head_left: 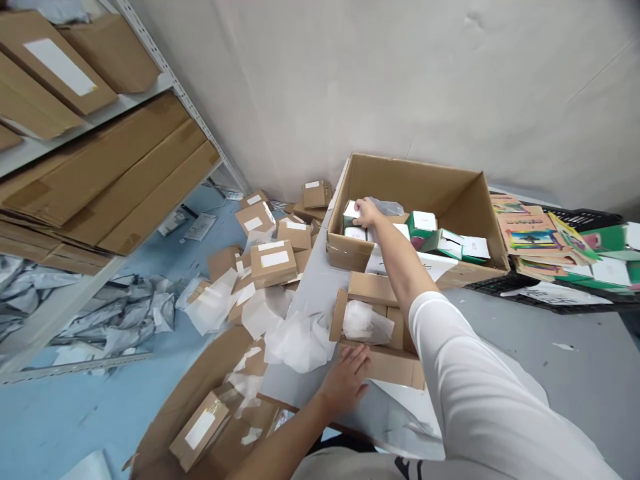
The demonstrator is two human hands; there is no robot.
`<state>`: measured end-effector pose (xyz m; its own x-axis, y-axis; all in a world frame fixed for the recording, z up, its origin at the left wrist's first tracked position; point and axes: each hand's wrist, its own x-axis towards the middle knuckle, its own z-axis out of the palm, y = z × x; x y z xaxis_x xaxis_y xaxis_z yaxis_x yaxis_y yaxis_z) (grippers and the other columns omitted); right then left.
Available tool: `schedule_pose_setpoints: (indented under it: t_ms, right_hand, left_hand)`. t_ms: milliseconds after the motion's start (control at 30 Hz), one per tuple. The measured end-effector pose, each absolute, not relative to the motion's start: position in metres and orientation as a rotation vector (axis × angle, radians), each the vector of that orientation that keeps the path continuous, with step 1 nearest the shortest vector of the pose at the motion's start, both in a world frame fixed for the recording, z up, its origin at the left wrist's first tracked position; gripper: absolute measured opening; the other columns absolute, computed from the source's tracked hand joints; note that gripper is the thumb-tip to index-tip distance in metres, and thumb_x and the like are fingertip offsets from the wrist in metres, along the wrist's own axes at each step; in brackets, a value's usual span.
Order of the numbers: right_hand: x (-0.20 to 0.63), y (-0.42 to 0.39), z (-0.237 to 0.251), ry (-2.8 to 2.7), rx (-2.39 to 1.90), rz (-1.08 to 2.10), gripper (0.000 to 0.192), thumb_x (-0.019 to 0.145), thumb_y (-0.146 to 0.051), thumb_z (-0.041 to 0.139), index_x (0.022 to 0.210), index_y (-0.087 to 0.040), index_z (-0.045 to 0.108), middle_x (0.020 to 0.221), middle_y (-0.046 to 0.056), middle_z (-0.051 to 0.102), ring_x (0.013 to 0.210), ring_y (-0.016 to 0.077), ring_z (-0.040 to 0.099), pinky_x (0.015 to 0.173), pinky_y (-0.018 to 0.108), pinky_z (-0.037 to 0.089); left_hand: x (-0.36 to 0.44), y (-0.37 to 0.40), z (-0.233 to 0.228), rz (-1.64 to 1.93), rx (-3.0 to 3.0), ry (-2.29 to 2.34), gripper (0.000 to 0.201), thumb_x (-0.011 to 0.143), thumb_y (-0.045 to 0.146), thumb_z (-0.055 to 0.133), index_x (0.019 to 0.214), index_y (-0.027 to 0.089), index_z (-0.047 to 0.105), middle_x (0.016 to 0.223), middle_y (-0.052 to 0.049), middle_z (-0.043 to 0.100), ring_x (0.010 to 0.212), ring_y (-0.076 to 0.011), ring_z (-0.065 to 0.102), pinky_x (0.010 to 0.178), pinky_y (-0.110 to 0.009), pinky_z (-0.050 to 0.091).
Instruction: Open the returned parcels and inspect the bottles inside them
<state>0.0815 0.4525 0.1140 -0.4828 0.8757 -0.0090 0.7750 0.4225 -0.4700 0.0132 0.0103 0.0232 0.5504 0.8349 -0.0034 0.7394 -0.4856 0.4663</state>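
My right hand (367, 212) reaches into a large open cardboard box (415, 175) and grips a small green-and-white box (351, 215) at its left end. More such boxes stand beside it there, among them one with a white top (424, 221) and one with a raised flap (445, 244). Nearer to me lies a small open carton (395, 367), flaps folded out, with crumpled white wrapping (361, 320) inside. Fingers extended, my left hand (347, 379) rests at the carton's near left flap; it holds nothing. My right forearm hides part of both cartons.
On the right, a black crate (550, 300) holds colourful booklets (530, 227) and green-and-white boxes. Loose white wrapping (300, 340) hangs at the grey table's (530, 333) left edge. Beyond it, labelled parcels (274, 263) are piled up. A shelf (145, 93) with brown cartons stands left.
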Motion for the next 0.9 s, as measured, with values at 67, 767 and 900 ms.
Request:
schedule_pose_setpoints:
  t_ms: [67,767,900]
  right_hand:
    - [0.080,0.454,0.112,-2.503,-1.447,0.641,0.039,0.057,-0.018,0.073,0.085,-0.021,0.047,0.102,0.004,0.044,0.080,0.0161,0.047,0.069,0.027,0.042]
    - [0.065,0.431,0.141,-2.668,-1.506,0.762,0.047,0.064,-0.064,0.067,0.076,-0.020,0.055,0.123,0.011,0.051,0.105,0.0268,0.054,0.088,0.041,0.045]
    - [0.063,0.429,0.142,-2.658,-1.448,0.711,0.048,0.061,-0.063,0.070,0.076,-0.019,0.058,0.121,0.012,0.054,0.106,0.0262,0.055,0.087,0.039,0.046]
  left_hand:
    - [0.014,0.012,0.025,0.327,2.367,1.288,0.048,0.088,0.035,0.050,0.131,0.014,0.046,0.146,-0.014,0.041,0.139,-0.0269,0.030,0.113,-0.046,0.024]
    - [0.016,0.014,0.029,0.350,2.356,1.325,0.047,0.088,0.035,0.049,0.130,0.014,0.047,0.144,-0.014,0.042,0.138,-0.0272,0.032,0.112,-0.045,0.024]
    - [0.017,0.014,0.029,0.371,2.355,1.352,0.044,0.089,0.038,0.048,0.128,0.015,0.049,0.143,-0.013,0.044,0.137,-0.0266,0.033,0.113,-0.045,0.024]
